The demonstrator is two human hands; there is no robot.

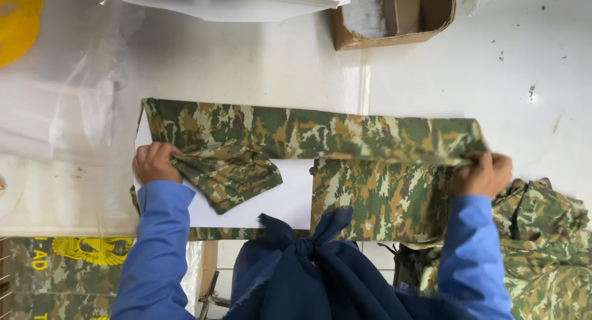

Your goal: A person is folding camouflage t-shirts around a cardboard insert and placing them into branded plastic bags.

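Note:
A camouflage garment (320,135) in green, brown and cream lies stretched across a white table (259,61), partly folded over a white sheet of card (290,199). My left hand (155,162) grips the cloth at its left end, where a sleeve-like fold (228,175) lies over the card. My right hand (482,173) pinches the folded edge of the garment at its right end. Both arms wear blue sleeves.
A pile of more camouflage clothing (546,246) sits at the right. A knotted dark blue cloth (308,264) hangs at my front. An open cardboard box (394,14) and white sheets (246,0) stand at the far edge; clear plastic bags (55,110) lie at the left.

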